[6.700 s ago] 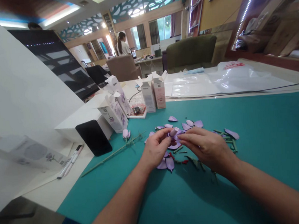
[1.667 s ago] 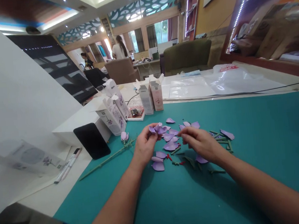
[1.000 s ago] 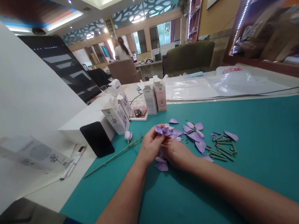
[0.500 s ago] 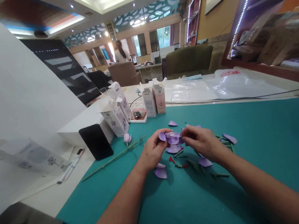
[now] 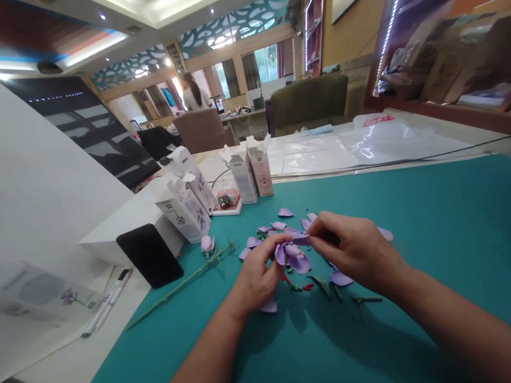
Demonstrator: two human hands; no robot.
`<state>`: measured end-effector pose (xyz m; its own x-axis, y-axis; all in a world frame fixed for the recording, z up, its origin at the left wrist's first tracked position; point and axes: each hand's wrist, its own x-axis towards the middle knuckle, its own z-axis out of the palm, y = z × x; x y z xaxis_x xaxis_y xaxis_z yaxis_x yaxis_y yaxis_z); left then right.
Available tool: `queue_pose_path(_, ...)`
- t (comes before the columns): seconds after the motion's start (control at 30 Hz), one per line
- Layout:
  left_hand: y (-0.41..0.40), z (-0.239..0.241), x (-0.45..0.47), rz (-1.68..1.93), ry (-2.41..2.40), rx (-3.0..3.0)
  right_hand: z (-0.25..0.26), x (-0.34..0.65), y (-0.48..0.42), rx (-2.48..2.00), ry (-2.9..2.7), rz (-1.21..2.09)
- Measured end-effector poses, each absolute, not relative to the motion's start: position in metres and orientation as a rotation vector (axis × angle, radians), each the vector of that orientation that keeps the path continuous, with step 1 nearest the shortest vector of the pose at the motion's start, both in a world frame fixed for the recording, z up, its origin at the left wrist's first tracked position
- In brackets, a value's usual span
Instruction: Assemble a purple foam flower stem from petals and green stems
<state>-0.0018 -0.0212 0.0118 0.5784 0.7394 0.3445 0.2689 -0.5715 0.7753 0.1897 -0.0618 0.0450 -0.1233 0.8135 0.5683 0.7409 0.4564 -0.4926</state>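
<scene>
My left hand [image 5: 258, 272] is closed around the base of a purple toy flower [image 5: 297, 261], whose cupped petals face up and to the right. Between the thumb and fingers of my right hand [image 5: 352, 240] is a purple petal [image 5: 301, 239], pinched at the flower's upper edge; whether it is joined to the flower I cannot tell. Both hands are above the green mat [image 5: 441, 247]. Loose purple petals, such as one petal [image 5: 342, 278] under my right hand, lie around them. Small red pieces [image 5: 308, 287] and a green stem piece [image 5: 366, 299] rest below the flower.
To the left lie a long green stem [image 5: 179, 290] and a pale purple bud [image 5: 207, 243]. A black phone-like slab [image 5: 149, 256] leans on a white box. Open cartons [image 5: 243, 175] stand at the back, near a small tray [image 5: 228, 208]. A person [image 5: 194, 93] is in the far background.
The flower in my left hand has tilted and come lower, showing its inner petals. My right hand has drawn a petal up beside it. The whole view has shifted slightly.
</scene>
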Motion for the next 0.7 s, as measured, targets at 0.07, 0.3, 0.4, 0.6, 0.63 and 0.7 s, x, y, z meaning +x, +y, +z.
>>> queue_pose_path(0.07,-0.0223,0.0130,-0.0019,0.873,0.808,2.124,0.0444,0.1900,-0.0618,-1.294,-1.903,0.085)
queue_pose_path(0.3,-0.0235,0.0143,-0.0013,0.874,0.816,2.117,0.0418,0.1899,-0.0612,-1.288,-1.923,0.040)
queue_pose_path(0.4,-0.0234,0.0136,-0.0008,0.889,0.803,2.137,0.0410,0.1894,-0.0620,-1.263,-1.929,0.012)
queue_pose_path(0.6,-0.0248,0.0138,-0.0001,0.881,0.842,2.138,0.0397,0.1890,-0.0626,-1.253,-1.936,-0.023)
queue_pose_path(0.63,-0.0251,0.0138,-0.0001,0.879,0.845,2.141,0.0395,0.1889,-0.0625,-1.252,-1.939,-0.026)
queue_pose_path(0.7,-0.0258,0.0139,0.0001,0.878,0.846,2.152,0.0389,0.1888,-0.0622,-1.250,-1.950,-0.035)
